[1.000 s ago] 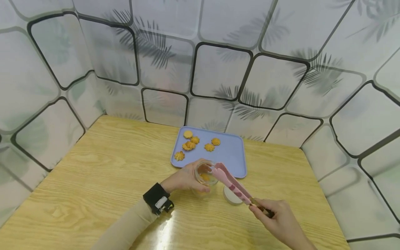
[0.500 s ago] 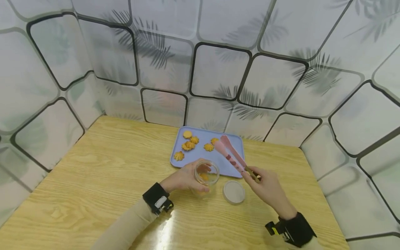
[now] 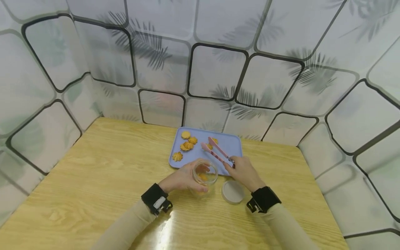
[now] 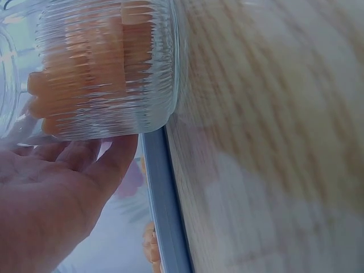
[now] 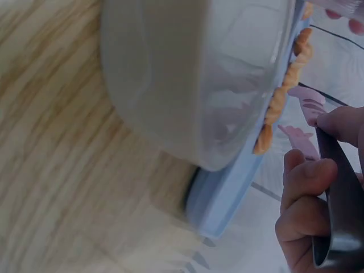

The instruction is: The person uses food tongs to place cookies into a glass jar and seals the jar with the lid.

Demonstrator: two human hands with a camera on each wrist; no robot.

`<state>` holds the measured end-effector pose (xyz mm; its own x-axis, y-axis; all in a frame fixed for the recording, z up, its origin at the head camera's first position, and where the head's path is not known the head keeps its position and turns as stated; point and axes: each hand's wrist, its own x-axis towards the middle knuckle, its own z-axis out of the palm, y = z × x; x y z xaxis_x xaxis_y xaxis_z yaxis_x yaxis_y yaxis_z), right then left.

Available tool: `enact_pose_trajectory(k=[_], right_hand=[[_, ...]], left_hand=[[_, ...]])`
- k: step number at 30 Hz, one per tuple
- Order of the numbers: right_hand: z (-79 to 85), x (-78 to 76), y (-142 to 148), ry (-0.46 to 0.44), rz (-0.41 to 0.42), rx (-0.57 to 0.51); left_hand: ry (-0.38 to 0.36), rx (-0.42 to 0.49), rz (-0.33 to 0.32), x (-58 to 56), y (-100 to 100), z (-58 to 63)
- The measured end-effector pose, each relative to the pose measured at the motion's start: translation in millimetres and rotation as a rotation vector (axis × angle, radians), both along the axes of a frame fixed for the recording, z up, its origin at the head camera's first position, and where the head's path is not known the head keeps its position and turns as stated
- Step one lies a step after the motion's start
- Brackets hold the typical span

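My left hand (image 3: 183,177) grips a clear glass jar (image 3: 208,171) from its left side; the ribbed wall of the jar (image 4: 102,68) fills the top of the left wrist view, with orange-brown cookies (image 4: 94,62) inside. In my right hand (image 3: 245,172) is a pair of pink-tipped tongs (image 3: 218,151), held by the dark handle (image 5: 338,199). The tongs' tips are spread over the blue tray (image 3: 229,139), around or just above a cookie (image 3: 210,146); exact contact cannot be told. Other golden cookies (image 3: 186,146) lie at the tray's left.
A round whitish lid (image 3: 232,192) lies on the wooden table (image 3: 103,180), right of the jar and below my right hand. Patterned curtain-like walls (image 3: 215,73) close in the table's back and sides.
My right hand has carried the tongs from the jar's mouth up and then left, over the tray's cookies. The tips now stand apart. My left hand keeps its grip on the jar.
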<state>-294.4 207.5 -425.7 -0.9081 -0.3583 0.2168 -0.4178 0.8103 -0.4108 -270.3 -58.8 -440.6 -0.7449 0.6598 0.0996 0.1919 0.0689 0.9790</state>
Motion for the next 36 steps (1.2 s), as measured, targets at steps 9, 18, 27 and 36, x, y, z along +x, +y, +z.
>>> enact_pose_trajectory(k=[9,18,27,36], right_hand=[[-4.3,-2.2,0.7,-0.057,-0.009,0.029],[-10.6,-4.8,-1.8,-0.067,-0.007,0.120],[-8.4,-3.9,-4.7,-0.023,-0.014,0.186],[-8.8,0.6,-2.9,0.054,0.022,0.205]], left_hand=[[0.011,-0.019,0.000,0.8,-0.4,0.7],[0.013,-0.016,-0.002,-0.5,-1.0,2.5],[0.013,-0.018,-0.002,-0.5,-0.5,1.2],[0.006,-0.017,0.007,0.4,-1.1,0.6]])
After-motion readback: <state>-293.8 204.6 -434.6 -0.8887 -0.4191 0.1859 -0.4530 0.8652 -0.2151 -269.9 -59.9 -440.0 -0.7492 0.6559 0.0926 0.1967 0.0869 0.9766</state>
